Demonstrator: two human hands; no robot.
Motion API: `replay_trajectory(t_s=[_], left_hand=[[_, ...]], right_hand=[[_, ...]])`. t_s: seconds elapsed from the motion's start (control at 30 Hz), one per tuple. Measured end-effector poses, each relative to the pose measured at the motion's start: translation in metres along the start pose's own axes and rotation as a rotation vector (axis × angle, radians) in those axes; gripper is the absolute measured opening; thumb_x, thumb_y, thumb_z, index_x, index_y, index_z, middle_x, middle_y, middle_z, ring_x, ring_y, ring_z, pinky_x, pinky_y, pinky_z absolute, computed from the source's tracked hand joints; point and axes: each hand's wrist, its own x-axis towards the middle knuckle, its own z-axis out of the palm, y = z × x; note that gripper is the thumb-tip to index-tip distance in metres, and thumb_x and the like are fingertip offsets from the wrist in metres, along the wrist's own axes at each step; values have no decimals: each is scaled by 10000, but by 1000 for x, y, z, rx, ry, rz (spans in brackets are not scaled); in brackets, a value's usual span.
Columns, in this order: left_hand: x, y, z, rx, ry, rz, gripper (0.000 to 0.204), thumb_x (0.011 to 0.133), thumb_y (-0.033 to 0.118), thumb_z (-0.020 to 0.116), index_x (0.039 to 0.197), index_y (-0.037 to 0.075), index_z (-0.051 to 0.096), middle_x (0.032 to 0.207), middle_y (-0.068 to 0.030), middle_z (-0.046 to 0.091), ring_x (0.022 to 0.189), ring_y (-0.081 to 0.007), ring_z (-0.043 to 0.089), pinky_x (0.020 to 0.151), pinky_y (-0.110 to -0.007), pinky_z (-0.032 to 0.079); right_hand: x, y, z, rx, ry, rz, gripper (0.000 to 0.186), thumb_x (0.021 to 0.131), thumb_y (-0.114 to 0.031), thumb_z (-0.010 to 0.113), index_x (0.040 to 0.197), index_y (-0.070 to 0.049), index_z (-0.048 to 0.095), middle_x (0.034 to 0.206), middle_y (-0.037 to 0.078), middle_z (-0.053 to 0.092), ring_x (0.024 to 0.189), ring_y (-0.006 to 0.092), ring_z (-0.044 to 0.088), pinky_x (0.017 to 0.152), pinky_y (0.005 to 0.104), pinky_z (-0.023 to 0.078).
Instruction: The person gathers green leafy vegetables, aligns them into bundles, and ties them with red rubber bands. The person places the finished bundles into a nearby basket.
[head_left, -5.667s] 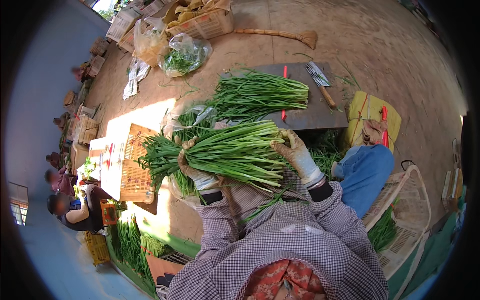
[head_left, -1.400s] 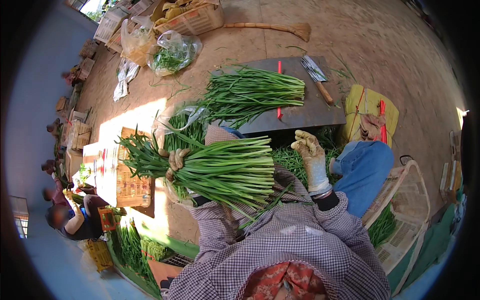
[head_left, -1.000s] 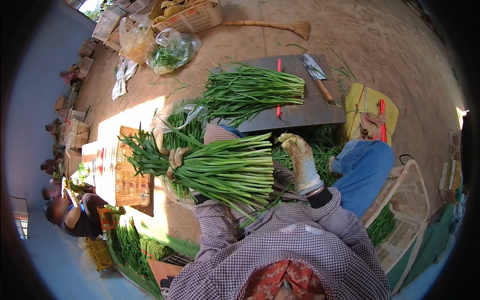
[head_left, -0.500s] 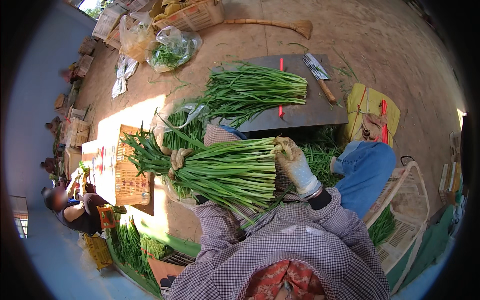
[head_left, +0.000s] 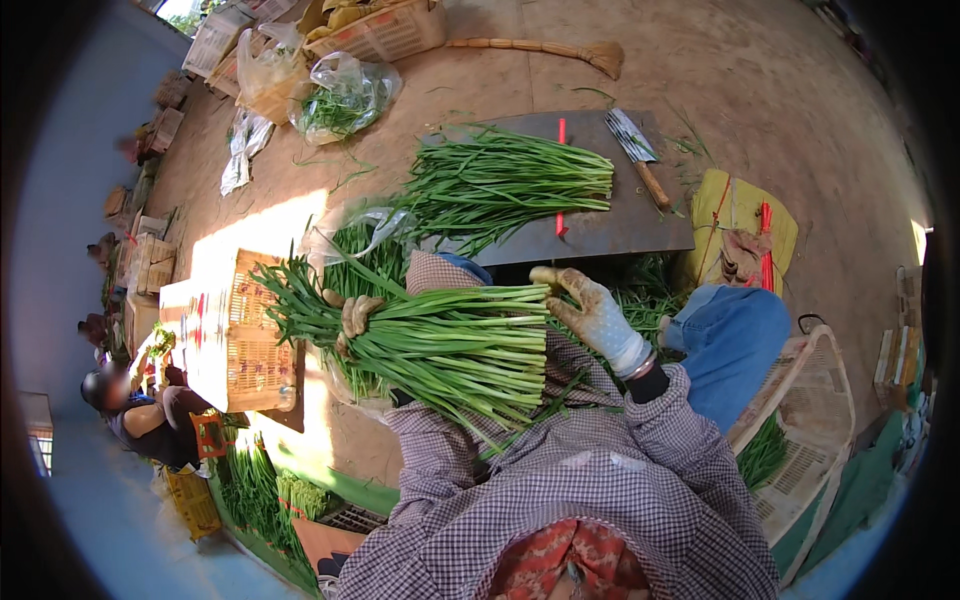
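My left hand (head_left: pixel 355 315), in a soiled glove, is wrapped round a bunch of green chives (head_left: pixel 450 335) near its leafy end. The bunch lies level above my lap, with the pale cut ends to the right. Just beyond those ends is my right hand (head_left: pixel 595 315), in a white-and-blue glove with stained fingers. It holds nothing, and its fingers are apart, one tip close to the top stalks. Ahead, a second pile of chives (head_left: pixel 510 180) rests on a dark board (head_left: pixel 640 235) across a red tie (head_left: pixel 562 222).
A cleaver (head_left: pixel 638 155) lies on the board's far right. Beside it are a yellow bundle (head_left: pixel 715 225) and red strips (head_left: pixel 766 245). Plastic crates (head_left: pixel 262 335) stand left, another crate (head_left: pixel 800 400) right. A broom (head_left: pixel 545 46) lies farther off. A co-worker (head_left: pixel 150 415) sits at the left.
My right hand has come off the cut stalk ends and opened, moving slightly right. The bunch in my left hand has shifted only a little.
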Motion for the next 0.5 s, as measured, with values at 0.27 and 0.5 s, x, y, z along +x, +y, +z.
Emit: replay_trajectory(t_s=[0.27,0.5], left_hand=[[0,-1,-27,83,131,88,581,821,130,541,1321,-110,368,790,-29,479,818,-154,490,939,-316,383],[2,-2,2,239,208,-105,481,856,108,509,1303,-53,431,829,-59,532,847,-185,489,976,-349,375]], right_hand=[[-44,24,-27,331,78,335,350,981,-296,484,974,25,624,777,83,631,703,156,600,703,284,489],[-41,-40,40,820,-89,494,467,811,-133,735,1203,5,522,1121,65,615,1042,157,558,930,289,442]])
